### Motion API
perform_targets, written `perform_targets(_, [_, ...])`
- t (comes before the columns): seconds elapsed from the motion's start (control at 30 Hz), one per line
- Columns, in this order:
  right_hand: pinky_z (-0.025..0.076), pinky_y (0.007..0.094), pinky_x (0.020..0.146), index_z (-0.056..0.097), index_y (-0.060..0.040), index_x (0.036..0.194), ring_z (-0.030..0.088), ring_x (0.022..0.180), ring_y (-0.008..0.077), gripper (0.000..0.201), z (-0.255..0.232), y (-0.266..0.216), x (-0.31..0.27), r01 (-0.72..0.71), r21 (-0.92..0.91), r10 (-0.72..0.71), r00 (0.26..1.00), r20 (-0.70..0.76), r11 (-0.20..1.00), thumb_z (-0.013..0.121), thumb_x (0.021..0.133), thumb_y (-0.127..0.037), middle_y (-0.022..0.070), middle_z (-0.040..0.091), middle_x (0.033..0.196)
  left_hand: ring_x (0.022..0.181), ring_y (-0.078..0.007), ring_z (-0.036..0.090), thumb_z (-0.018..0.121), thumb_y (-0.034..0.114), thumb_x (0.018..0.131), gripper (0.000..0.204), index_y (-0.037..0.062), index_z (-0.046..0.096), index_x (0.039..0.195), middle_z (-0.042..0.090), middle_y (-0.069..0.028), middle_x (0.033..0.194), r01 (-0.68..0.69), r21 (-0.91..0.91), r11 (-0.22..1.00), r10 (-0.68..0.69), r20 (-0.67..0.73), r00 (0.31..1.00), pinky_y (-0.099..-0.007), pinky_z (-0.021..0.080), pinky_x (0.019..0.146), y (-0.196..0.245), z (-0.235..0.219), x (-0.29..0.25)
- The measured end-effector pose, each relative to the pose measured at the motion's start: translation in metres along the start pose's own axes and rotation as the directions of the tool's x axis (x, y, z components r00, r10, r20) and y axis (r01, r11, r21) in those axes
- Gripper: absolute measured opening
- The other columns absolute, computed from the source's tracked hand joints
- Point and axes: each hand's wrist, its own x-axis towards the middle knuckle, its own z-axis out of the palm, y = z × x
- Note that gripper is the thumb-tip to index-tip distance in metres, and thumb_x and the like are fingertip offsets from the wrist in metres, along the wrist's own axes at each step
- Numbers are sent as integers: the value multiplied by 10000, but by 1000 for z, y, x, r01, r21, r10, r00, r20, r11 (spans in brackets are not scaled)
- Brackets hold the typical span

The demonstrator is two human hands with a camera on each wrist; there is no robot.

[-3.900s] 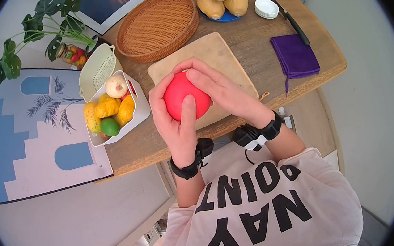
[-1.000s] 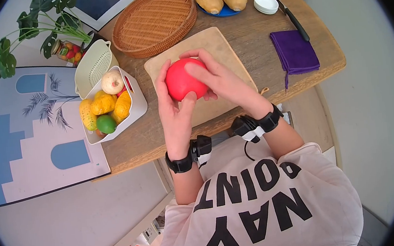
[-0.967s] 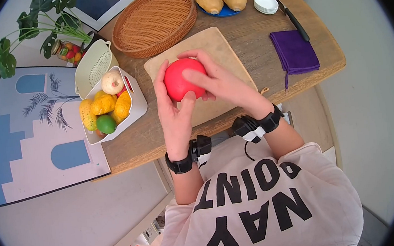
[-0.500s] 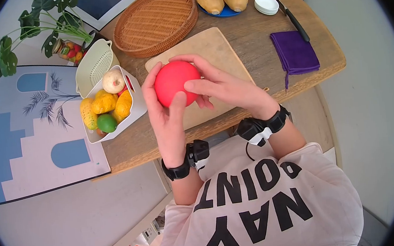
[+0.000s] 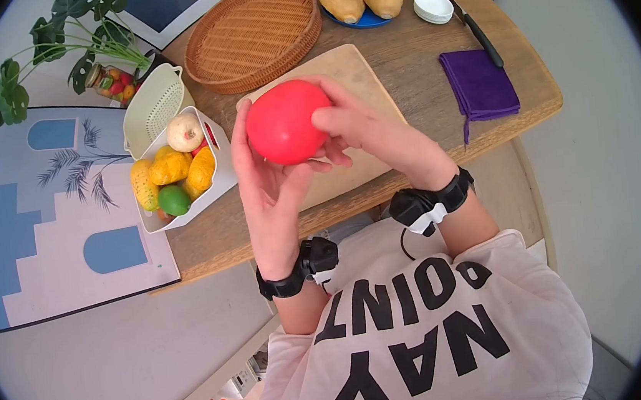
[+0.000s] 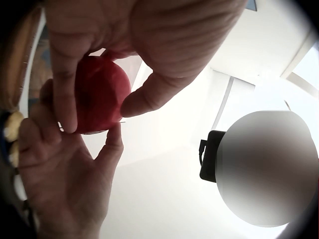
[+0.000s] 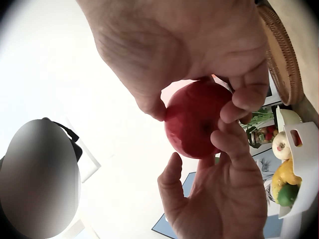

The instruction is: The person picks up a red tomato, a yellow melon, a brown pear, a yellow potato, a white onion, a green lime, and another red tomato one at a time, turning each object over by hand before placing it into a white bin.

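Note:
A smooth red round fruit [image 5: 286, 122], apple-like with a dark dimple showing in the right wrist view, is held in the air between both hands above the wooden cutting board [image 5: 355, 162]. My right hand [image 5: 384, 136] grips it from the right, thumb on its near side and fingers around the back and underneath. My left hand [image 5: 266, 197] cups its left side with curled fingers. The left thumb [image 7: 172, 174] stands a little apart below the fruit in the right wrist view. Part of the fruit's underside is hidden by fingers in the head view.
Left of the board, a white bin [image 5: 220, 180] holds yellow, green and cream produce; a pale colander [image 5: 154, 112] sits behind. A wicker tray [image 5: 250, 33], a blue plate [image 5: 369, 19] of squash-like produce, white dishes [image 5: 433, 8], a black-handled knife [image 5: 484, 41] and a purple cloth [image 5: 479, 88] surround it.
The red fruit has moved up and left and turned in the hands. My left thumb, earlier pressed on its near side, has come off it. My right thumb has shifted toward its right edge.

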Motion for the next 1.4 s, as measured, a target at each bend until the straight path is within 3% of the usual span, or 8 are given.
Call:
perform_targets(0.17, [333, 201, 502, 525, -82, 1172, 452, 549, 70, 487, -4, -1, 0, -81, 59, 81, 997, 7, 995, 428, 983, -521, 0, 567, 810, 833, -156, 638, 627, -28, 867, 721, 50, 258, 1481, 455, -156, 1350, 67, 49, 997, -64, -47, 997, -243, 527, 652, 7, 11, -5])
perform_targets(0.47, [363, 206, 529, 590, -78, 1051, 479, 594, 74, 495, -5, -1, -5, -90, -67, 93, 995, 30, 994, 458, 980, -550, -4, 596, 770, 784, -119, 628, 656, 7, 869, 638, 56, 331, 1417, 510, -131, 1273, 109, 98, 989, -94, -147, 985, -184, 473, 553, 2, 9, -5])
perform_targets(0.57, [414, 225, 577, 579, -50, 1131, 525, 658, 93, 443, -1, 6, -6, -50, -190, 54, 998, 19, 981, 564, 960, -458, 13, 600, 814, 881, -154, 623, 677, 26, 858, 607, 55, 376, 1384, 508, -123, 1277, 146, 110, 983, -126, -171, 977, -235, 512, 647, -1, 0, 0])
perform_targets(0.67, [449, 255, 621, 557, -33, 1213, 551, 696, 111, 450, -8, 15, -4, -18, -461, 57, 996, 72, 887, 647, 927, -367, 29, 597, 849, 1012, -209, 597, 724, 74, 824, 584, 48, 445, 1336, 512, -131, 1269, -27, 412, 911, 149, -266, 952, -317, 521, 796, -20, -26, 10])
perform_targets(0.8, [426, 221, 646, 544, -80, 1288, 515, 733, 61, 393, -12, 13, -3, -79, -562, 165, 981, 104, 823, 630, 945, -250, 1, 571, 886, 1069, -325, 578, 789, 139, 745, 591, 83, 530, 1274, 507, -158, 1169, 129, 928, 350, 638, -337, 692, -396, 506, 878, -20, -83, 16])
perform_targets(1.07, [448, 259, 644, 571, -69, 1245, 519, 684, 93, 409, -15, 20, 0, -75, -567, 130, 990, 57, 820, 658, 918, -299, 14, 572, 862, 997, -372, 624, 749, 158, 760, 625, 150, 481, 1324, 488, -140, 1221, 481, 874, 74, 824, -325, 463, -463, 544, 767, 16, -182, 11])
perform_targets(1.2, [446, 252, 654, 578, -75, 1239, 504, 690, 87, 384, -14, 26, 6, -80, -511, 134, 989, 69, 856, 651, 923, -282, 5, 561, 861, 979, -391, 627, 723, 318, 798, 592, 116, 476, 1296, 515, -161, 1199, 718, 695, -45, 580, -567, 585, -476, 542, 764, 23, -219, 7])
perform_targets(1.4, [448, 247, 667, 581, -76, 1234, 503, 699, 89, 366, -13, 27, 5, -58, -529, 142, 983, 119, 847, 650, 926, -261, 5, 560, 864, 1066, -407, 592, 692, 488, 828, 777, 59, 410, 1411, 490, -195, 1274, 635, 772, 14, 468, -567, 678, -470, 511, 855, -14, -232, -13])
